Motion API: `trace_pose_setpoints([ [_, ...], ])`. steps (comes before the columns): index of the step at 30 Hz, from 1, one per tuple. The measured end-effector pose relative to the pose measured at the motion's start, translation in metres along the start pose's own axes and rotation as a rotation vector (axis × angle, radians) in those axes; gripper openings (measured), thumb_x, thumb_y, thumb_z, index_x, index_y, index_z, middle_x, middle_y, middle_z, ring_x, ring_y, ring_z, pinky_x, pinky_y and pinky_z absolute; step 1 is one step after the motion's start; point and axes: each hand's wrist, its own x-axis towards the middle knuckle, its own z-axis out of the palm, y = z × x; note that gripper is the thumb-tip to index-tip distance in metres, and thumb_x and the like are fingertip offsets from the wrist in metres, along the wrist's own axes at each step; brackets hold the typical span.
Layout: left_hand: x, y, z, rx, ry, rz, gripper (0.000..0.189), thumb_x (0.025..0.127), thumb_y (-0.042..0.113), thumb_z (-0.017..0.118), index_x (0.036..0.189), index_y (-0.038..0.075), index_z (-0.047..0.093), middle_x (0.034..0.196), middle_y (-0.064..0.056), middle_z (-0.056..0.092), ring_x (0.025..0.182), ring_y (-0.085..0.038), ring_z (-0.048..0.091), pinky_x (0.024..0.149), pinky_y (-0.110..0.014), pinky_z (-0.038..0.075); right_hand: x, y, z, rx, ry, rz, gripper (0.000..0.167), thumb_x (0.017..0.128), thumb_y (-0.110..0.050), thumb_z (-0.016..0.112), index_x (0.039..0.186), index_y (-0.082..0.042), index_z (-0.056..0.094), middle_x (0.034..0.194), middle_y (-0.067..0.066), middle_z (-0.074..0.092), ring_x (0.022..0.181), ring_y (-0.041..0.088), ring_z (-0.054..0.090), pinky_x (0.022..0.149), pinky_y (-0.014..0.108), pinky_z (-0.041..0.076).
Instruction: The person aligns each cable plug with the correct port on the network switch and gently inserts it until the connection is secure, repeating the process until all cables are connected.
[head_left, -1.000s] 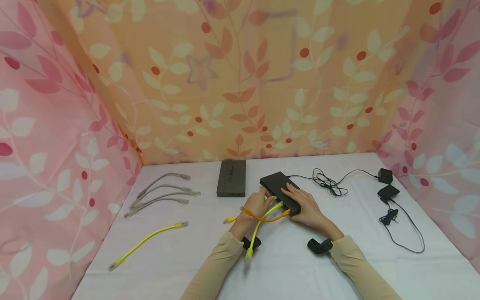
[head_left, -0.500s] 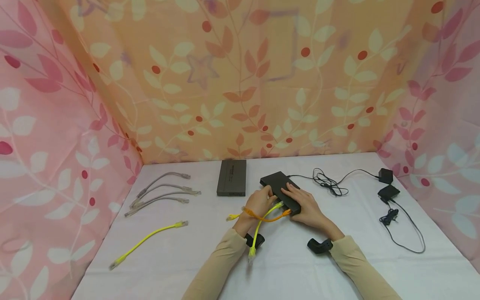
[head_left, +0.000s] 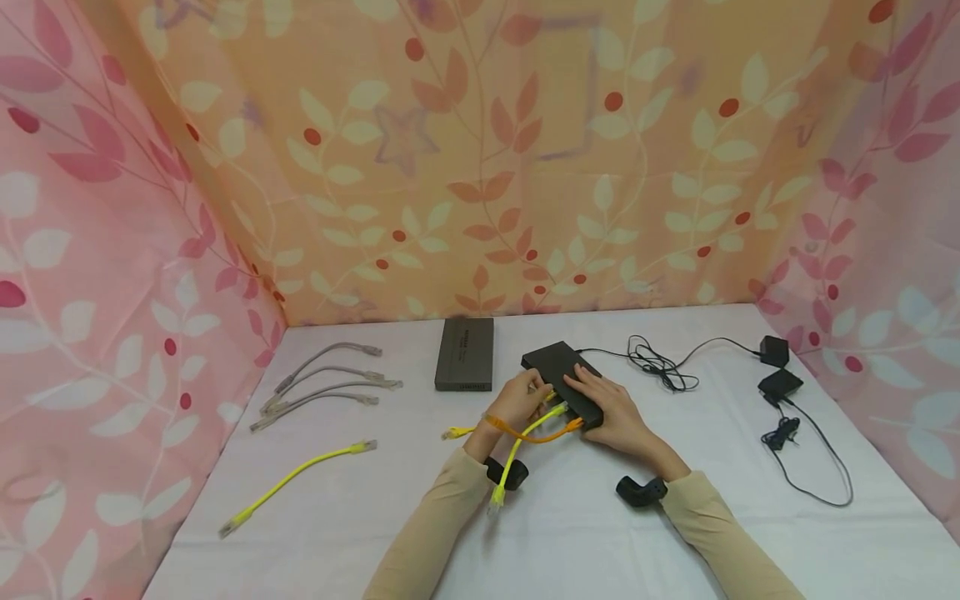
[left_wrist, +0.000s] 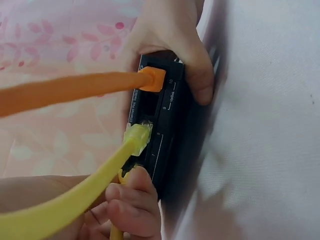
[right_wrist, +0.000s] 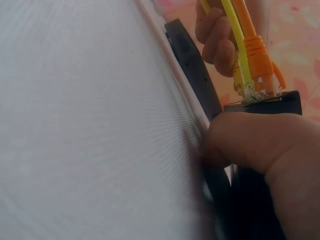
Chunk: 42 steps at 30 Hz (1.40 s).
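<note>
A black network switch (head_left: 557, 367) is tilted up off the table, its port side facing the wearer. My right hand (head_left: 611, 410) grips its right end, thumb on the underside and fingers over the top. With fingertips right at a port, my left hand (head_left: 515, 406) pinches the plug end of a yellow Ethernet cable (left_wrist: 116, 233). That cable's far end shows left of the wrist. A second yellow Ethernet cable (left_wrist: 107, 172) sits in a port beside it and hangs toward the wearer. An orange Ethernet cable (left_wrist: 75, 89) is plugged in nearest the right hand, crossing over the left wrist.
Another switch (head_left: 465, 354) lies flat at the back. Several grey Ethernet cables (head_left: 326, 398) and one yellow cable (head_left: 296, 479) lie on the left. A black power cord (head_left: 660, 367) runs from the held switch to an adapter (head_left: 772, 351); a second adapter (head_left: 780, 383) lies nearby.
The left wrist shifts slightly right, then back left, and the yellow cables' loose ends swing with it. The left fingers stay at the port; the right hand keeps its grip on the switch.
</note>
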Motion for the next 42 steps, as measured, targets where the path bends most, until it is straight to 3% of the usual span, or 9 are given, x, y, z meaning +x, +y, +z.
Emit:
trace_pose_setpoints([
  [8,0.001,0.003,-0.001,-0.047,0.019,-0.021,0.020,0.095,0.024,0.053,0.086,0.006,0.050,0.058,-0.006,0.059,0.040,-0.011,0.044,0.041,-0.020,0.037,0.000,0.001,0.000,-0.011,0.003,-0.007,0.093,0.061,-0.010,0.080,0.143,-0.021,0.037,0.151,0.013,0.026,0.136,0.035,0.026,0.100,0.055,0.022],
  [12,0.001,0.006,-0.001,-0.025,0.029,-0.005,0.020,0.095,0.022,0.054,0.086,0.004,0.050,0.058,-0.009,0.059,0.038,-0.010,0.042,0.040,-0.019,0.035,0.000,0.000,0.000,-0.010,0.011,-0.015,0.092,0.061,-0.010,0.079,0.142,-0.020,0.038,0.150,0.014,0.028,0.135,0.034,0.028,0.099,0.055,0.022],
  [20,0.005,0.006,0.000,0.014,0.047,-0.004,0.020,0.095,0.021,0.054,0.085,0.003,0.051,0.055,-0.002,0.057,0.039,-0.010,0.044,0.040,-0.019,0.035,0.002,-0.002,-0.002,0.004,0.018,-0.036,0.090,0.062,-0.008,0.077,0.142,-0.017,0.038,0.150,0.015,0.028,0.135,0.035,0.028,0.100,0.055,0.021],
  [42,0.003,0.011,0.005,0.058,0.060,0.018,0.020,0.096,0.022,0.052,0.084,0.005,0.051,0.064,-0.011,0.061,0.044,-0.014,0.047,0.042,-0.020,0.037,0.000,-0.001,-0.003,0.002,0.007,-0.018,0.092,0.060,-0.007,0.077,0.142,-0.018,0.038,0.150,0.014,0.027,0.135,0.035,0.027,0.098,0.055,0.022],
])
